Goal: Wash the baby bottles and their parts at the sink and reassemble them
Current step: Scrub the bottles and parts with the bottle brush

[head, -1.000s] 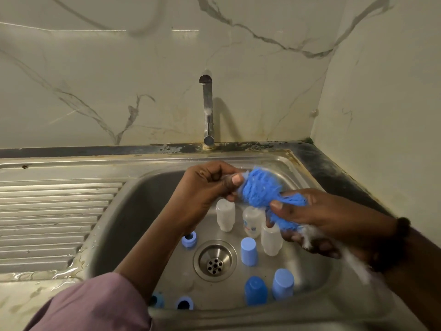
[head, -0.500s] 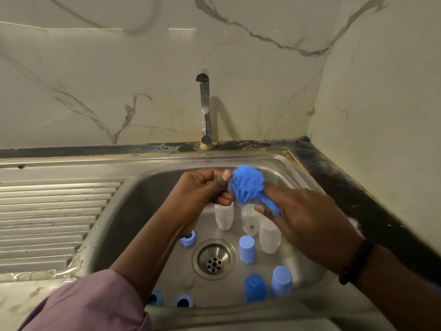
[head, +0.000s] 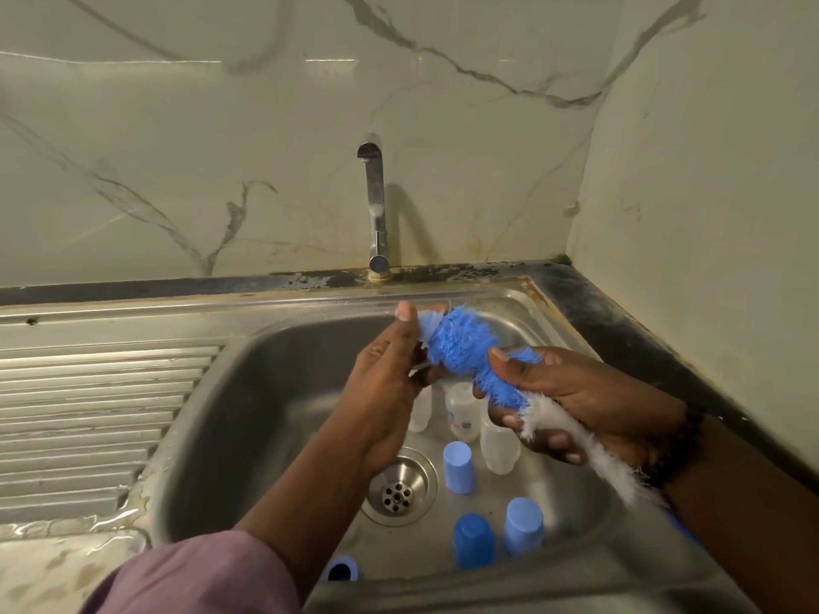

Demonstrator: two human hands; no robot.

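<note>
**Scrubbing over the sink**

Steel sink [head: 283, 392] fills frame centre under the tap [head: 376, 206]. Left hand [head: 390, 370] grip clamped on a small bottle part [head: 429, 323]; right hand [head: 576, 405] grip clamped on the blue brush [head: 465, 347] pressed against it. Clear bottles [head: 498, 440] and blue caps [head: 458, 467] stand near the drain [head: 399, 491].

Marble-veined wall [head: 177, 148] meeting a corner, dark stained counter edge [head: 629, 343], dim warm light

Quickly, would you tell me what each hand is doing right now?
Left hand: closed on a small bottle part at the brush tip.
Right hand: closed around the blue-and-white brush.
</note>
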